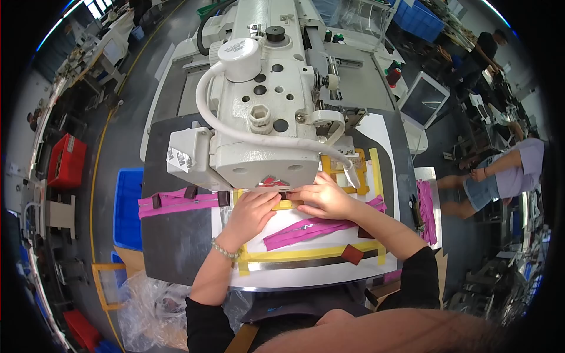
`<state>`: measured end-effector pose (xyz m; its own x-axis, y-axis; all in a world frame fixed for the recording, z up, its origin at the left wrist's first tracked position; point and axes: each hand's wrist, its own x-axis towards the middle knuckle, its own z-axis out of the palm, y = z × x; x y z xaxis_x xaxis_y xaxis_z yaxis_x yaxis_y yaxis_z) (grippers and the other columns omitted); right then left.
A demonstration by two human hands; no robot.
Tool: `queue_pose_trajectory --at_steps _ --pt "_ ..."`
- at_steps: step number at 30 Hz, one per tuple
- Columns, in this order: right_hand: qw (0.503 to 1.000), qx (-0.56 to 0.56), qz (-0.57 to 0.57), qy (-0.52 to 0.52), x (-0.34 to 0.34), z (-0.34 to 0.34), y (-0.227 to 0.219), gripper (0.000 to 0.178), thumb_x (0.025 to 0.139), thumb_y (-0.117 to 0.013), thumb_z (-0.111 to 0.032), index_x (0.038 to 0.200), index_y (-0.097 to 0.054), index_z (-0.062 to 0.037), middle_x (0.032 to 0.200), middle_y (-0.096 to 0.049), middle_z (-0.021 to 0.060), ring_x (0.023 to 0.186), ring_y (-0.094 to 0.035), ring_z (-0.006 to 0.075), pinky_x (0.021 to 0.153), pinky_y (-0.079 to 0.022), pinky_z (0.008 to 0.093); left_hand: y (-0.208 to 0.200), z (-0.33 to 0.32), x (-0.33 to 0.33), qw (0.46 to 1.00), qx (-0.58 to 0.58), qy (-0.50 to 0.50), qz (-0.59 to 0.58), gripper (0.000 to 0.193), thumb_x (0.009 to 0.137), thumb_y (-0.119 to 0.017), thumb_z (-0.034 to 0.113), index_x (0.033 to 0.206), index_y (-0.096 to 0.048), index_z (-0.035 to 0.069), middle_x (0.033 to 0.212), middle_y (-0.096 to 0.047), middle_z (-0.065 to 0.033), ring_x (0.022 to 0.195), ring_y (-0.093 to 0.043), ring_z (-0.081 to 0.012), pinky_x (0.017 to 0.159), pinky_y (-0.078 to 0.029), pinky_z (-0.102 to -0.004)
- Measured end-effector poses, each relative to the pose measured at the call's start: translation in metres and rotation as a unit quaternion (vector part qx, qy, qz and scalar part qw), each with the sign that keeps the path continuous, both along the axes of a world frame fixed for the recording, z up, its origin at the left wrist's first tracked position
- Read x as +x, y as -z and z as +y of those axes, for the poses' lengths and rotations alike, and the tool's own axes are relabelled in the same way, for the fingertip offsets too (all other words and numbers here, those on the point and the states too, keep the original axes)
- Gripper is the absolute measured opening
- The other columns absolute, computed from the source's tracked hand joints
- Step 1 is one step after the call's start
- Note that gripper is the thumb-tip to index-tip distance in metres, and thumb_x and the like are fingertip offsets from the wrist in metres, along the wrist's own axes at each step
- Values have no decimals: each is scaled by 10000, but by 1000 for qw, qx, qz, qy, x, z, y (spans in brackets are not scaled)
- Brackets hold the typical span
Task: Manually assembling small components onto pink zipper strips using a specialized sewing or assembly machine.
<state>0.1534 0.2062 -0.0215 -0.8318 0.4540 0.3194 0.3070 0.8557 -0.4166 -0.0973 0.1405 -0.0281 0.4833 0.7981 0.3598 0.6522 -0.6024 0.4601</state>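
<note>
Under the head of a white sewing machine (268, 156), both my hands meet at a small dark brown patch (285, 196). It sits at a yellow template (283, 205). My left hand (254, 215) has its fingers pressed together at the patch's left side. From the right, my right hand (326, 198) pinches at the same patch; the fingertips partly hide it. A magenta zipper (309, 228) lies just in front of my hands, passing under my right forearm. Another magenta zipper (182, 203) with dark brown patches stretches out on the left. The needle area is hidden by the machine head.
A reddish-brown square patch (352, 255) lies near the table's front edge. Yellow tape (294, 254) borders the white work sheet. More magenta zippers (426, 212) are heaped at the right. A blue bin (128, 209) stands left of the table. Another person (515, 167) is at the far right.
</note>
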Motion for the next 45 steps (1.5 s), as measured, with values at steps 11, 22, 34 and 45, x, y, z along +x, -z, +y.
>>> queue_pose_trajectory --at_steps 11,22,34,45 --pt "998 -43 -25 -36 15 -50 -12 286 710 -782 -215 928 -639 -96 935 -613 9 873 -589 185 790 -441 331 -1 -2 1 1000 -3 -5 7 366 779 -712 120 1132 -668 34 1154 -659 -87 1030 -598 -251 865 -444 -373" --pt "999 -19 -42 -26 11 -55 -13 232 720 -739 -181 904 -638 -82 878 -582 16 842 -584 186 747 -457 323 0 0 1 1000 -8 -1 -7 371 767 -716 106 1124 -667 21 1158 -658 -97 1056 -598 -255 881 -450 -379" --pt "996 -9 -51 67 0 -71 -18 138 733 -684 -125 851 -621 -90 859 -579 18 836 -587 192 750 -462 317 -1 -3 0 1000 -16 -15 4 371 760 -714 103 1117 -668 15 1175 -654 -96 1079 -591 -264 925 -446 -392" --pt "928 -336 -8 162 8 -46 -48 79 875 -617 -127 883 -638 -51 781 -616 100 762 -615 255 673 -484 349 3 -3 -2 1000 -16 -10 -20 366 769 -712 99 1124 -670 20 1173 -655 -107 1089 -591 -263 916 -445 -385"
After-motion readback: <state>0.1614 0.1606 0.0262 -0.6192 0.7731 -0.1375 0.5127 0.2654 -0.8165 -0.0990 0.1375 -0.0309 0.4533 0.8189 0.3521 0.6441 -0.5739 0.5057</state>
